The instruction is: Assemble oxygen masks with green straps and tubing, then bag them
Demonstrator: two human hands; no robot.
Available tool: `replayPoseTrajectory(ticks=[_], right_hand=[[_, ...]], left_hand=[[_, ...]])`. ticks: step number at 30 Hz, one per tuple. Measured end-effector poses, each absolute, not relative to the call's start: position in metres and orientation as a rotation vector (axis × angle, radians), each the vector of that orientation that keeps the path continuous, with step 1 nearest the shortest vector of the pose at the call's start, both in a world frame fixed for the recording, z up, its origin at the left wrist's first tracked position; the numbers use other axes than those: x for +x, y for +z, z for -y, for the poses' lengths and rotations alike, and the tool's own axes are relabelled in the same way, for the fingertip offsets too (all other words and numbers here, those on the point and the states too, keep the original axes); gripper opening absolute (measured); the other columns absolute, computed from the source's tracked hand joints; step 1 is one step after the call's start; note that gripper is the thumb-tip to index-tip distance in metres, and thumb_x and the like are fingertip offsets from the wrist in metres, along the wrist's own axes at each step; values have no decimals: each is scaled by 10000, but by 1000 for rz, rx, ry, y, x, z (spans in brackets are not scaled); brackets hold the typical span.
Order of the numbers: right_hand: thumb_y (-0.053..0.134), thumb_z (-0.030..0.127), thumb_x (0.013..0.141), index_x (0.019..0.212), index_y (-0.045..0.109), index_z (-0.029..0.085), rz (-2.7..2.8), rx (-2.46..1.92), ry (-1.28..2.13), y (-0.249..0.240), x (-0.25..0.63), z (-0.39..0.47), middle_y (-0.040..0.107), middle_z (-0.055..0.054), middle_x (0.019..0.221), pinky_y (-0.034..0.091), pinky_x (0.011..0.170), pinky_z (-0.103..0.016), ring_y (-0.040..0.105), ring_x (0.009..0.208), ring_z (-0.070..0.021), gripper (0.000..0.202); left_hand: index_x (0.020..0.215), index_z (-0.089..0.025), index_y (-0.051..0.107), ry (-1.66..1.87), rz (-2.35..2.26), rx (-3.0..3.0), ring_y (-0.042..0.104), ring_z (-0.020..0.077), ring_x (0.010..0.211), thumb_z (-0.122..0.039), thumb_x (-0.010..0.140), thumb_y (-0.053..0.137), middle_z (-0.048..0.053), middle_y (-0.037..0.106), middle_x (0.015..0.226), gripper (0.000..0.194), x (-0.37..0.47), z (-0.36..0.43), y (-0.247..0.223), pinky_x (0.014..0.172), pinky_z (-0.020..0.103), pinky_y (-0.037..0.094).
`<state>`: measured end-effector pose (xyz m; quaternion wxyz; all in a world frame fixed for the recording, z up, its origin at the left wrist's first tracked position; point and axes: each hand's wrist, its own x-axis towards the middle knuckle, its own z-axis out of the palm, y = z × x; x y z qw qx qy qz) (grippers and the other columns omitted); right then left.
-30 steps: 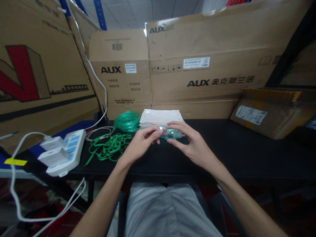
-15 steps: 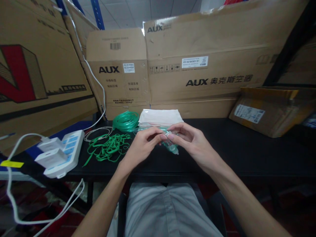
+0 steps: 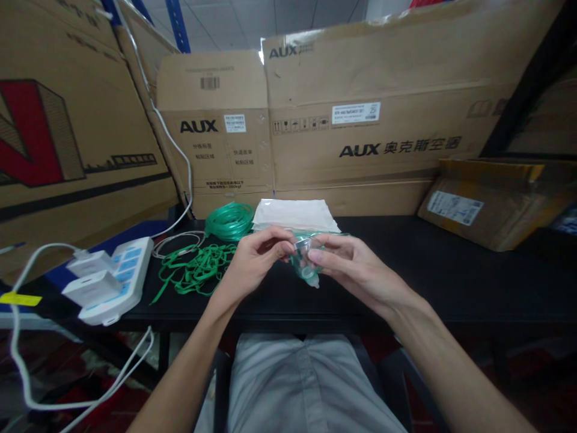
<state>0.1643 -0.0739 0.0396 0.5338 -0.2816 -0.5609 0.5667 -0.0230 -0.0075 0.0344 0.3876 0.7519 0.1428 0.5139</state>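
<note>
A clear green oxygen mask [image 3: 308, 273] is held just above the black tabletop, its pale connector tip pointing down towards me. A small metal nose strip [image 3: 303, 243] shows between my hands on the mask's upper part. My right hand [image 3: 347, 258] is closed on the mask's right side, with the thumb pressed near the strip. Thumb and fingers of my left hand [image 3: 264, 255] pinch at the strip's left end; what exactly lies between those fingertips is partly hidden. Just beyond the hands lies a white packet [image 3: 293, 213] in clear plastic.
Left of my hands lie tangled green elastic straps [image 3: 193, 270], coiled green tubing [image 3: 229, 221] and a thin pale cord [image 3: 178, 246]. A white power strip [image 3: 130, 270] with plugs sits farther left. Cardboard boxes [image 3: 360, 168] wall the back; a taped carton [image 3: 487, 204] stands right.
My left hand has shifted slightly left and my right hand has turned, with more of its back showing. The metal strip and mask body are more exposed; the mask tip has swung slightly left.
</note>
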Motion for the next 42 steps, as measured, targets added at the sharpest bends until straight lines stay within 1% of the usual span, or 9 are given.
replayPoseTrajectory(ticks=[4, 8, 12, 16, 23, 29, 33, 38, 42], right_hand=[[863, 331, 731, 901, 777, 163, 1264, -720, 1365, 38, 163, 73, 733, -49, 883, 509, 737, -278, 650, 791, -156, 254], [882, 313, 699, 916, 789, 167, 1264, -771, 1231, 36, 161, 71, 754, -51, 944, 497, 797, -279, 658, 844, -161, 277], [853, 302, 729, 879, 789, 167, 1378, -875, 949, 36, 159, 73, 760, -41, 903, 485, 808, -279, 654, 860, -172, 211], [811, 283, 764, 836, 774, 160, 1421, -931, 756, 39, 155, 77, 751, -33, 830, 505, 730, -277, 660, 800, -178, 147], [805, 283, 768, 819, 757, 158, 1426, -906, 718, 38, 154, 77, 733, -19, 791, 494, 657, -255, 647, 729, -158, 143], [791, 262, 786, 791, 758, 166, 1493, -885, 694, 39, 158, 76, 723, -12, 781, 485, 698, -256, 637, 760, -157, 102], [787, 277, 793, 795, 767, 169, 1495, -912, 673, 40, 158, 78, 731, -19, 777, 482, 677, -272, 641, 744, -172, 110], [795, 313, 793, 798, 773, 184, 1510, -923, 641, 40, 159, 81, 743, -32, 811, 477, 693, -308, 650, 775, -203, 131], [804, 325, 786, 767, 776, 184, 1563, -920, 682, 45, 165, 83, 727, -31, 795, 469, 728, -318, 633, 786, -202, 145]], left_hand=[[780, -144, 713, 1300, -353, 1906, 581, 118, 658, -406, 839, 768, 28, 659, 752, 274, -25, 6, 34, 602, 201, 488], [749, -143, 693, 1268, -349, 1930, 581, 133, 680, -416, 816, 787, 33, 660, 747, 298, -25, 6, 35, 626, 222, 490], [766, -141, 683, 1241, -395, 1953, 549, 121, 651, -418, 839, 765, 17, 626, 732, 298, -25, 5, 35, 612, 221, 464], [808, -140, 691, 1212, -425, 2002, 541, 117, 662, -386, 892, 714, 9, 611, 745, 260, -26, 4, 34, 626, 221, 446], [805, -143, 670, 1233, -443, 2028, 525, 114, 664, -372, 920, 682, -3, 585, 737, 256, -24, 6, 34, 629, 221, 423], [804, -145, 662, 1225, -419, 2015, 525, 113, 665, -374, 927, 669, -7, 587, 740, 261, -24, 7, 34, 633, 219, 422], [805, -149, 686, 1220, -442, 2055, 534, 122, 692, -341, 911, 694, -1, 616, 752, 220, -25, 9, 36, 655, 225, 421], [800, -149, 685, 1217, -513, 2082, 540, 133, 698, -373, 917, 682, 6, 614, 741, 252, -24, 9, 35, 658, 232, 423], [813, -151, 693, 1214, -529, 2121, 563, 145, 735, -391, 911, 686, 22, 649, 784, 259, -23, 12, 37, 673, 236, 432]])
